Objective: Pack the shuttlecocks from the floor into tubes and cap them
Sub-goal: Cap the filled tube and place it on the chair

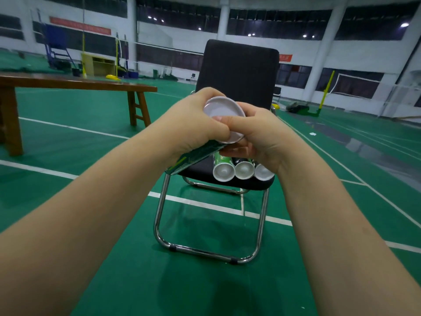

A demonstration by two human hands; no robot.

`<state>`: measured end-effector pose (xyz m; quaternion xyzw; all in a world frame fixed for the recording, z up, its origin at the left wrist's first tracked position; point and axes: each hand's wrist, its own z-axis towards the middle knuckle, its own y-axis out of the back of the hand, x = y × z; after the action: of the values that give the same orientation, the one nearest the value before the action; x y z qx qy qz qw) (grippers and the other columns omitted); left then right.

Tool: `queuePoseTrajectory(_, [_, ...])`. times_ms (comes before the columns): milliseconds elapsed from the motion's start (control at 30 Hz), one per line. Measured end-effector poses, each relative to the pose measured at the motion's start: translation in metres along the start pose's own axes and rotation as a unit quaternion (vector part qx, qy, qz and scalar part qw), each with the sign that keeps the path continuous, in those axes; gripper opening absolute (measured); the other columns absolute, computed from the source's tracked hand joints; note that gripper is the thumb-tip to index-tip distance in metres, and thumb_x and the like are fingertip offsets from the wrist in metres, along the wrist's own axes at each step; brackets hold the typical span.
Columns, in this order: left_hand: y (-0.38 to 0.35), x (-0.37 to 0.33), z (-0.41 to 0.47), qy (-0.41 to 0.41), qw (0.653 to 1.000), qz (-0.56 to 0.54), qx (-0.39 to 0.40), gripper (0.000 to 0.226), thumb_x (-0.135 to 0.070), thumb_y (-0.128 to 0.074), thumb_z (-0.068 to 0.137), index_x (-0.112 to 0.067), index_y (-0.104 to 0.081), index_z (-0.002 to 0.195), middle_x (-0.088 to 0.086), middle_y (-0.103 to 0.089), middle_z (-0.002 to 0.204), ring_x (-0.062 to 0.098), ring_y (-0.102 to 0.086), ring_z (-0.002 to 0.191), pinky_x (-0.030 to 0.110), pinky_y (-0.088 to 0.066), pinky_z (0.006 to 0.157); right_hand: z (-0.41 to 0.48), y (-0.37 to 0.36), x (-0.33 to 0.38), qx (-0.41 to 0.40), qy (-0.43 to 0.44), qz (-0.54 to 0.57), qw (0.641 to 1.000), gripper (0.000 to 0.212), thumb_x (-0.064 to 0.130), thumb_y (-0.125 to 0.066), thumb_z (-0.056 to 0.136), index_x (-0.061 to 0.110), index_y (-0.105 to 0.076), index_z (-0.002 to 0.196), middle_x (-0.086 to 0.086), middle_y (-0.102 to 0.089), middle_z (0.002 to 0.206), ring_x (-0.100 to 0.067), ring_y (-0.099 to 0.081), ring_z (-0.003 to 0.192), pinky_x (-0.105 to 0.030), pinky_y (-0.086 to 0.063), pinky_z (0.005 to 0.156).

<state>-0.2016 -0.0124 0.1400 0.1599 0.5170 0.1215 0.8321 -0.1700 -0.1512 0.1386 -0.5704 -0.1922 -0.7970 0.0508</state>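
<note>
My left hand [196, 124] grips a green shuttlecock tube [193, 157] near its top end, held up in front of the chair. A white round cap [224, 110] sits at the tube's mouth, tilted toward me. My right hand [259, 137] pinches the cap's lower edge, thumb pressed on its face. Three more green tubes lie side by side on the chair seat below my hands, their white capped ends [243, 171] facing me. No loose shuttlecocks are in view.
A black padded chair [239, 71] on a chrome sled frame [205, 250] stands right in front of me on the green court floor. A wooden bench [75, 84] is at the left. Net posts and a yellow cabinet stand far back.
</note>
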Motion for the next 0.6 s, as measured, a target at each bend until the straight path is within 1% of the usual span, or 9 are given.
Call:
queuePoseTrajectory(67, [0.0,-0.002,-0.001,-0.011,1.0,-0.001,-0.001,0.045,-0.008,-0.07,0.073,-0.03,-0.051,0.109,-0.005,-0.057,0.095,0.01,-0.054,0.081,0.018,-0.038,0.053,-0.003,0.001,0.003,-0.004,0.005,-0.002,1.0,0.023,0.02,-0.071,0.079,0.024,-0.062,0.101,-0.004,-0.069,0.096,-0.023,-0.069,0.086,-0.034,-0.06,0.071])
queuePoseTrajectory(133, [0.001,-0.005,-0.002,-0.019,1.0,-0.003,0.001,0.046,-0.007,-0.069,0.073,-0.03,-0.051,0.108,-0.005,-0.057,0.095,0.012,-0.055,0.084,0.021,-0.041,0.057,-0.006,0.001,0.005,-0.006,0.01,-0.001,1.0,0.025,0.02,-0.071,0.079,0.025,-0.062,0.101,-0.003,-0.068,0.097,-0.023,-0.068,0.087,-0.033,-0.059,0.069])
queuePoseTrajectory(200, [0.002,-0.007,-0.002,-0.026,1.0,-0.003,0.003,0.047,-0.007,-0.069,0.073,-0.03,-0.051,0.109,-0.005,-0.057,0.097,0.014,-0.056,0.089,0.024,-0.047,0.064,-0.008,0.001,0.007,-0.012,0.017,0.004,1.0,0.026,0.019,-0.071,0.079,0.026,-0.061,0.102,-0.003,-0.067,0.098,-0.022,-0.068,0.087,-0.03,-0.058,0.067])
queuePoseTrajectory(267, [0.002,-0.008,-0.002,-0.04,0.999,0.004,0.005,0.049,-0.008,-0.07,0.073,-0.029,-0.051,0.113,-0.004,-0.057,0.101,0.016,-0.057,0.094,0.031,-0.052,0.076,-0.01,0.001,0.008,-0.017,0.027,0.004,0.999,0.025,0.02,-0.071,0.079,0.027,-0.061,0.1,-0.002,-0.067,0.099,-0.021,-0.068,0.088,-0.03,-0.058,0.068])
queuePoseTrajectory(333, [0.002,-0.007,-0.002,-0.055,0.998,0.028,0.004,0.05,-0.01,-0.07,0.075,-0.03,-0.049,0.116,-0.005,-0.056,0.103,0.016,-0.056,0.096,0.033,-0.053,0.083,-0.012,0.001,0.008,-0.023,0.039,0.004,0.999,0.025,0.018,-0.071,0.078,0.028,-0.061,0.098,0.0,-0.066,0.098,-0.018,-0.068,0.085,-0.03,-0.058,0.068])
queuePoseTrajectory(400, [0.001,-0.003,0.0,-0.076,0.995,0.058,0.002,0.05,-0.013,-0.069,0.076,-0.032,-0.046,0.117,-0.008,-0.055,0.103,0.012,-0.055,0.094,0.03,-0.053,0.082,-0.011,0.002,0.005,-0.029,0.048,0.008,0.998,0.027,0.016,-0.072,0.078,0.028,-0.06,0.1,-0.001,-0.066,0.099,-0.019,-0.067,0.088,-0.03,-0.058,0.068])
queuePoseTrajectory(467, [-0.001,0.005,0.003,-0.1,0.992,0.074,0.0,0.051,-0.014,-0.07,0.076,-0.034,-0.045,0.116,-0.007,-0.055,0.106,0.011,-0.055,0.095,0.03,-0.052,0.084,-0.01,0.003,0.0,-0.04,0.057,-0.004,0.998,0.031,0.017,-0.073,0.078,0.028,-0.06,0.104,-0.001,-0.065,0.102,-0.02,-0.066,0.093,-0.032,-0.058,0.071])
queuePoseTrajectory(533, [-0.004,0.016,0.008,-0.117,0.99,0.078,0.0,0.051,-0.017,-0.071,0.076,-0.037,-0.044,0.115,-0.008,-0.055,0.108,0.009,-0.055,0.097,0.029,-0.051,0.084,-0.005,0.004,-0.009,-0.054,0.069,-0.03,0.996,0.034,0.018,-0.073,0.077,0.029,-0.059,0.105,0.001,-0.064,0.103,-0.02,-0.063,0.096,-0.034,-0.058,0.075])
queuePoseTrajectory(600, [-0.007,0.032,0.013,-0.12,0.99,0.073,0.005,0.051,-0.02,-0.072,0.075,-0.038,-0.044,0.114,-0.012,-0.055,0.108,0.006,-0.055,0.097,0.025,-0.05,0.082,0.001,0.003,-0.02,-0.062,0.079,-0.057,0.993,0.034,0.018,-0.073,0.076,0.03,-0.057,0.103,0.003,-0.062,0.104,-0.018,-0.062,0.097,-0.033,-0.057,0.077])
